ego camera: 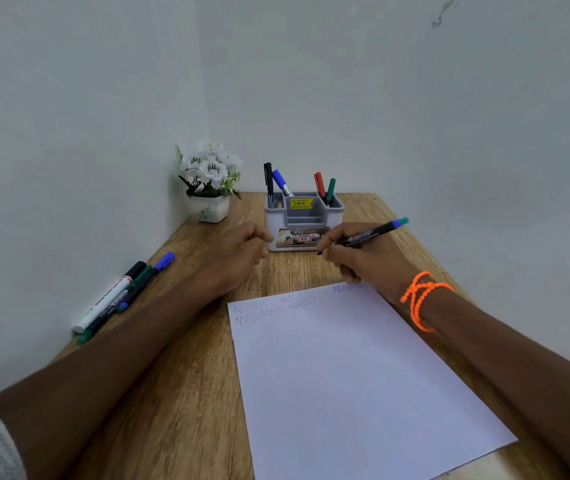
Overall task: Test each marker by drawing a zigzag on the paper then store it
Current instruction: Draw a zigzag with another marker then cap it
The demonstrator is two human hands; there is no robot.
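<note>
My right hand (363,261) grips a black marker (366,234) with a blue end, its tip pointing left just in front of the organiser. My left hand (238,251) hovers beside it with fingers loosely curled, holding nothing that I can see. The white paper (345,375) lies on the wooden table (186,393) and carries several faint zigzags along its far edge. A grey-white organiser (302,220) at the back holds a black marker (268,183), a blue one (281,183), a red one (318,184) and a green one (330,190).
Several loose markers (120,296) lie in a bundle along the table's left edge against the wall. A white pot of white flowers (210,181) stands in the back left corner. An orange bead band (422,299) circles my right wrist.
</note>
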